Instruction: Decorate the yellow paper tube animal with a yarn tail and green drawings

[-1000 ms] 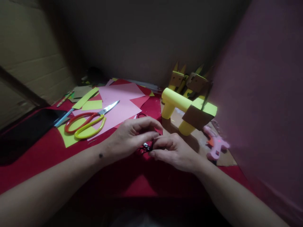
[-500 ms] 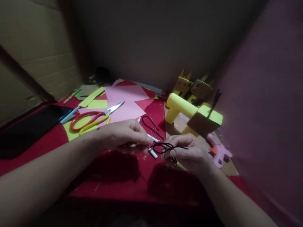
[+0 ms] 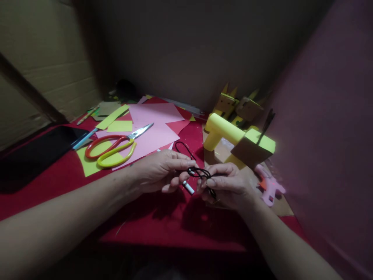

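Cord (image 3: 208, 175), black and looped, sits pinched between thumb and fingers of my right hand (image 3: 229, 182), while my left hand (image 3: 160, 171) meets the loops' other end, though I can't tell whether it grips. I judge the step to be arranging these loops above the red cloth (image 3: 175, 233); the next move calls for a steady right pinch, minding the white stick (image 3: 188, 188) near my left fingers.

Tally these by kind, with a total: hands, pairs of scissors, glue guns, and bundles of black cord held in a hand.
Hands (left hand, right hand): 2
Scissors: 1
Glue gun: 1
Black cord bundle: 1
Total: 5
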A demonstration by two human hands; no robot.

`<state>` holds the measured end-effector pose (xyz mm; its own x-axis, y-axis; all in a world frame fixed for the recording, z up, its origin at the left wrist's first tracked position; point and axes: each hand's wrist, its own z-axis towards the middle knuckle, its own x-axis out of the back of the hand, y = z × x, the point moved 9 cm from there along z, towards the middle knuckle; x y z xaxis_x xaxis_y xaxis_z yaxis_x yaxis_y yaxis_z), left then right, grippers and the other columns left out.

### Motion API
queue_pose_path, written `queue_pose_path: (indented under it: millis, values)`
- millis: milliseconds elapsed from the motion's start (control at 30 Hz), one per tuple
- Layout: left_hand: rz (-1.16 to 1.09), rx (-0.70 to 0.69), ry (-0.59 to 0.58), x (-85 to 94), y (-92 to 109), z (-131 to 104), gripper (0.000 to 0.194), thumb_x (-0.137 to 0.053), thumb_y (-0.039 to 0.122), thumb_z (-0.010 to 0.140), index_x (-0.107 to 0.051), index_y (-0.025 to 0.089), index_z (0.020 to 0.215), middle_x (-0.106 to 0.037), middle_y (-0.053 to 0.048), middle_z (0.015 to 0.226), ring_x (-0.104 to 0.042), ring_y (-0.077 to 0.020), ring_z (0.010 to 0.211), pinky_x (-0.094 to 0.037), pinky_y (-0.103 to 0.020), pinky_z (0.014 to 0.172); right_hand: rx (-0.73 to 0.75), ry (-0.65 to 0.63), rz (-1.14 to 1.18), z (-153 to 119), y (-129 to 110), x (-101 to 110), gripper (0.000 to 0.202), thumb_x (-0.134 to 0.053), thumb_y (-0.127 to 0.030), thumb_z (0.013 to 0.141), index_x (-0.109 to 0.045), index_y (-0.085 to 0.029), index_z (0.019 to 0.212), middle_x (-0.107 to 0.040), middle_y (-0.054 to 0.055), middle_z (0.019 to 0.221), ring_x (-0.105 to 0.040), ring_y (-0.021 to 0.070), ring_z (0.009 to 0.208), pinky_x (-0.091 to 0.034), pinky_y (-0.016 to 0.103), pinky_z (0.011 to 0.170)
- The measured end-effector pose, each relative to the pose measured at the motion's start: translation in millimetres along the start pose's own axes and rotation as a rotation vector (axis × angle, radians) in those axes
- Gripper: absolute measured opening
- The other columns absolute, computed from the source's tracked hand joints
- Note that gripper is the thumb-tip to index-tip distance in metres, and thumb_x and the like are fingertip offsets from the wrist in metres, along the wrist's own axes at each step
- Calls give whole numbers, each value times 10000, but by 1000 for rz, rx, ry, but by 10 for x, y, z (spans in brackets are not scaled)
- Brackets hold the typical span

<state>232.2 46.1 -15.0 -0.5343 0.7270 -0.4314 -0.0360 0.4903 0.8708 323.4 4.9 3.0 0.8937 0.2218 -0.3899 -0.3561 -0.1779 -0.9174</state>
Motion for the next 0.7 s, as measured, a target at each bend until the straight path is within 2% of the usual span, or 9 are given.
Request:
queue_pose_path:
  millis: [200,400,567,700]
  values:
    - [-36,-92,102,48,44,8,90,-825,190,776,-779,115,757,-666,-19,594,-527,-64,429,-425,-107,326,-157,-56,12,19,216,7,202,-937,-274,629,-819,-125,699,-787,74,639,-650,111,424,-527,174,407]
    - [-43,-97,21,-47,41,-4,44,-844,136,723,-814,126,754,-692,-18,575,-567,-78,439,-460,-118,348,-359,-183,85,20,459,-41,163,-838,-198,671,-795,-62,748,-811,109,678,-719,151,463,-546,165,374]
    - [103,-66,6,-61,10,-16,42,-815,123,764,-831,155,743,-660,13,518,-500,-43,403,-440,-100,385,-409,-272,116,18,541,-86,113,-783,-167,685,-772,-57,705,-814,120,676,-715,154,446,-544,165,368]
    - [218,-60,-31,-76,6,-21,68,-803,129,780,-848,179,769,-676,22,542,-506,-34,430,-423,-90,423,-436,-307,124,8,568,-110,106,-767,-158,674,-770,-53,689,-810,125,664,-713,154,437,-534,161,359]
